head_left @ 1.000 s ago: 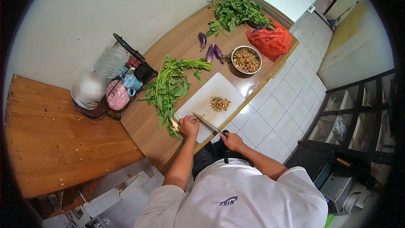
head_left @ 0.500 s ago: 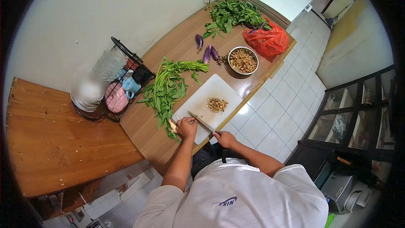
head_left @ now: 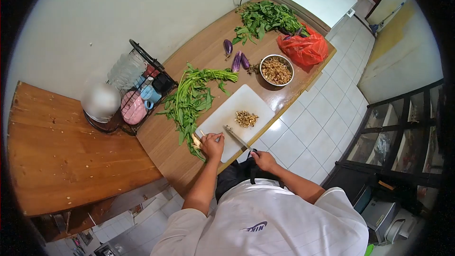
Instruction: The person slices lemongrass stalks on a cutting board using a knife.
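My left hand (head_left: pixel 213 145) rests at the near-left edge of the white cutting board (head_left: pixel 222 109), its fingers pinched on a slim pale piece (head_left: pixel 202 132). More pale, tan pieces (head_left: pixel 196 141) lie against that hand, partly hidden by it. In my right hand (head_left: pixel 264 160) is the black handle of a knife (head_left: pixel 238 137). The blade slants across the board, apart from my left fingers, with small bits stuck near its tip. Just beyond the blade sits a small heap of chopped brown and cream bits (head_left: pixel 247 119).
Leafy greens (head_left: pixel 189 97) lie left of the board. Farther back are purple eggplants (head_left: pixel 237 61), a metal bowl (head_left: pixel 291 77) of chopped bits, a red plastic bag (head_left: pixel 303 50) and more greens (head_left: pixel 265 19). A black dish rack (head_left: pixel 156 61) stands by the wall.
The knife has shifted right, away from my left fingertips and nearer the chopped heap, and my right hand moved with it. My left hand stays in place. The view has shifted slightly.
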Tool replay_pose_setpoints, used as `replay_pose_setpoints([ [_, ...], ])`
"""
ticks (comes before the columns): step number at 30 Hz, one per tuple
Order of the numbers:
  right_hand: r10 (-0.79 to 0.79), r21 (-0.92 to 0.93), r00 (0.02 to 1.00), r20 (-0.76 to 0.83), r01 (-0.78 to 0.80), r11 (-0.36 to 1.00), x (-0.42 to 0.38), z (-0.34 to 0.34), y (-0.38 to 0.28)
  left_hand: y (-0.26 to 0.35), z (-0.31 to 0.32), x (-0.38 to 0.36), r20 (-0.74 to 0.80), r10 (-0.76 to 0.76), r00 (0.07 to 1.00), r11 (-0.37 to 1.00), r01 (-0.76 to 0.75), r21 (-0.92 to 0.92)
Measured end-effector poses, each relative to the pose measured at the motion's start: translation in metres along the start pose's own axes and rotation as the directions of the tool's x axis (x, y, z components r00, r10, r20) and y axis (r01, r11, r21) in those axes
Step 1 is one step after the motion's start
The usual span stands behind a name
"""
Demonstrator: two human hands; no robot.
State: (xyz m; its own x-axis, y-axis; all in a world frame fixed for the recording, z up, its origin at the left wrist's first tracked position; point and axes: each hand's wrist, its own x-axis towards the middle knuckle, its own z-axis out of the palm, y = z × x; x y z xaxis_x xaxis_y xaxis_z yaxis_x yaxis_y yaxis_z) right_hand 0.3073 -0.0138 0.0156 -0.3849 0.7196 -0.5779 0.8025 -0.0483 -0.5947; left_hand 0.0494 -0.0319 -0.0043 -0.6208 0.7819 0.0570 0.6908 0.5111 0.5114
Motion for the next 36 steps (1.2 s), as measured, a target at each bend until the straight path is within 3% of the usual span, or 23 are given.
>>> replay_pose_setpoints([
  [2,0.013,0.015,0.995,0.100,-0.015,1.000,-0.003,-0.003,-0.005,-0.002,0.002,0.002,-0.002,0.021,1.000,1.000,-0.021,0.017],
  [5,-0.050,-0.006,0.994,0.101,0.051,0.999,-0.004,0.002,-0.003,-0.006,0.003,0.007,0.043,-0.045,0.998,0.999,0.046,-0.011],
  [7,-0.038,0.004,0.992,0.122,0.038,0.999,-0.001,0.008,0.001,-0.006,0.003,0.014,0.154,-0.205,0.967,0.978,0.209,-0.011],
  [18,0.016,-0.059,0.984,0.175,-0.006,0.998,0.005,0.004,-0.020,0.002,-0.006,0.021,0.197,-0.230,0.953,0.973,0.223,0.057],
  [23,-0.005,-0.008,1.000,0.017,0.005,1.000,0.017,0.009,-0.039,-0.001,-0.003,0.022,0.220,-0.266,0.939,0.964,0.265,0.034],
  [25,-0.002,0.023,0.999,0.038,0.001,1.000,0.020,0.010,-0.031,0.004,-0.009,0.017,0.160,-0.170,0.972,0.985,0.171,0.010],
  [28,-0.060,0.056,0.998,0.009,0.059,0.997,0.016,0.016,-0.010,0.004,-0.011,0.015,0.176,-0.184,0.967,0.982,0.188,-0.005],
  [35,-0.019,0.041,0.985,0.169,0.012,0.999,0.006,0.015,-0.002,-0.008,-0.005,0.023,0.142,-0.130,0.981,0.992,0.128,0.019],
  [36,-0.016,0.056,0.981,0.193,0.006,0.998,0.007,0.017,0.000,-0.010,-0.006,0.030,0.242,-0.183,0.953,0.981,0.192,-0.015],
])
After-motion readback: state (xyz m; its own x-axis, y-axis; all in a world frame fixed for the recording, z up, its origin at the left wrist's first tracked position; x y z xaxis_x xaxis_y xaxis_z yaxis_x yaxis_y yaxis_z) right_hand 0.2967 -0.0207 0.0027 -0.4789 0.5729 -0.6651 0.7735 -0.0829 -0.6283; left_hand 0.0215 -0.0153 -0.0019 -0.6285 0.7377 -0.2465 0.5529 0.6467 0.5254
